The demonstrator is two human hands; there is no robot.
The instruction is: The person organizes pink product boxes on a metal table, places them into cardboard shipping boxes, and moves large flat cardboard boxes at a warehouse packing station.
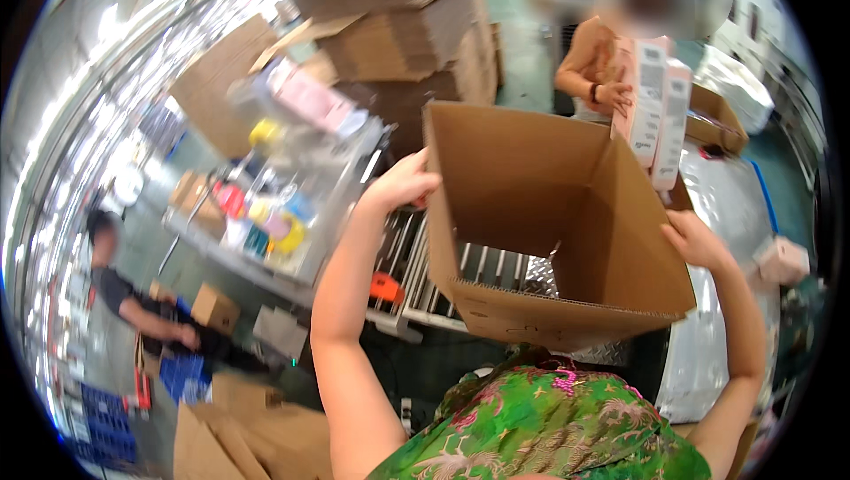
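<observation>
Plain brown cardboard box (567, 205), corrugated edges, open right through so you can see metal rollers (481, 263) below. It's sitting between both sets of fingers: left hand (403, 183) curled onto the wall on one side, right hand (698, 238) pinching the opposite side, lower rim nearer the body than either.

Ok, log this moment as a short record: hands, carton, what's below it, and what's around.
Left hand: gripping the carton's left edge
Right hand: on the carton's right side
Carton: brown, open at top and bottom
Below: metal rollers, also visible through the carton
Ahead right: co-worker's hand on tall pink-and-white boxes
Ahead left: stacked cardboard
Left: cluttered table
Carton resting or lifted: cannot tell
</observation>
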